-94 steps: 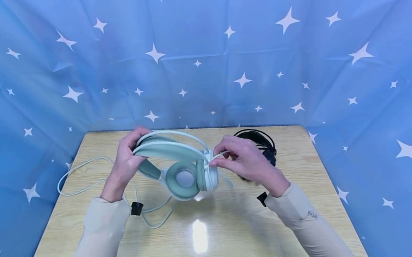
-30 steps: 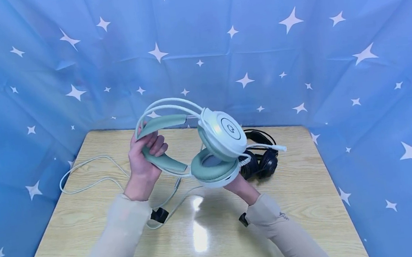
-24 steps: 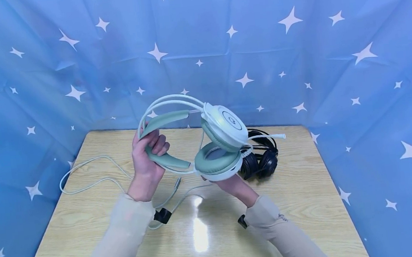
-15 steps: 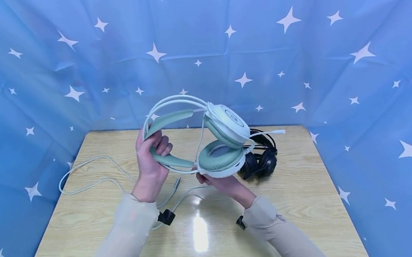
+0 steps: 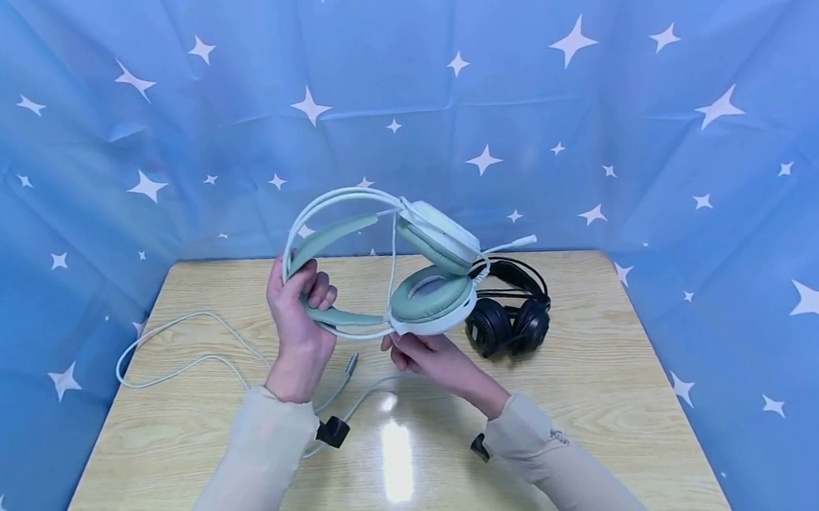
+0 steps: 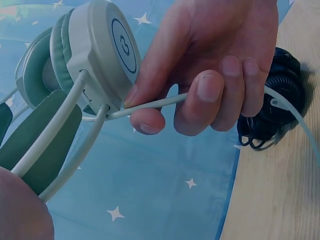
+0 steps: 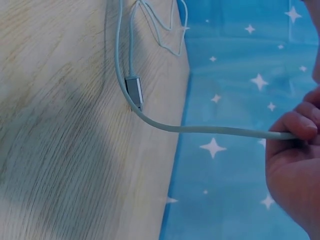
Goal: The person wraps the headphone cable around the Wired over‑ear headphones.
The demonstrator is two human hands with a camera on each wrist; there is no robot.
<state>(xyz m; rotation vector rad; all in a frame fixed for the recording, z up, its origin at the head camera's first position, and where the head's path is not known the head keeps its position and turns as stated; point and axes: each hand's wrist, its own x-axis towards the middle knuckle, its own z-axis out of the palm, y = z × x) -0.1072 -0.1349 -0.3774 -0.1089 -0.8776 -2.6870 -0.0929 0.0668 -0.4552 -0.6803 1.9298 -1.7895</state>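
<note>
A white headset with mint-green pads [image 5: 426, 305] is held up above the table, its ear cups toward the right. My left hand [image 5: 300, 325] grips the headband [image 5: 336, 234] with curled fingers. Beneath the lower ear cup, my right hand [image 5: 439, 361] holds the headset's pale cable [image 6: 160, 103]. In the left wrist view, the right thumb and curled fingers close round that cable beside the ear cup. The right wrist view shows the cable running from the fingers [image 7: 300, 127] toward the table. A thin microphone boom [image 5: 509, 246] sticks out to the right.
A black headset [image 5: 510, 324] lies on the wooden table [image 5: 587, 445] at the back right. Loops of pale cable [image 5: 167, 377] spread over the left side, and a USB plug [image 7: 134, 92] rests there. A blue star-patterned curtain [image 5: 391, 82] surrounds the table.
The right hand has gone from the side of the ear cup to below it, now holding the cable. The headset has turned and risen; lately it has shifted slightly left, uncovering the black headset.
</note>
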